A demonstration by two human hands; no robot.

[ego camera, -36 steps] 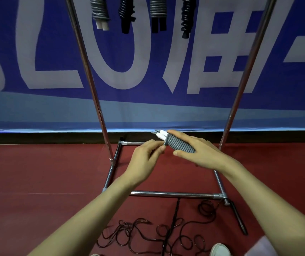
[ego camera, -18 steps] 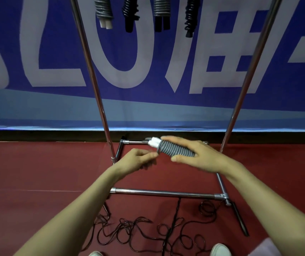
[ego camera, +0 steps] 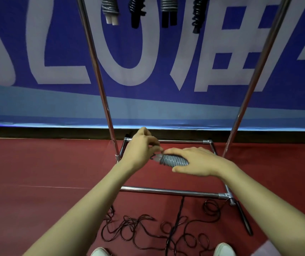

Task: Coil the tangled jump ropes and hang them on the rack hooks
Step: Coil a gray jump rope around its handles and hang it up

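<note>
Just in front of the rack (ego camera: 166,190), on the red floor (ego camera: 37,163): toes of two white shoes (ego camera: 224,249) and a sprawl of dark tangled jump ropes (ego camera: 148,231). Above the rack's base, between its uprights: a grey coiled rope (ego camera: 174,160), lying level, gripped between thumb and curled fingers of the right hand (ego camera: 199,161), its pale end pinched by the left hand (ego camera: 140,150). High on the rack: four hung coils (ego camera: 168,8), side by side. Behind the rack: a blue banner (ego camera: 148,61) with white lettering.
</note>
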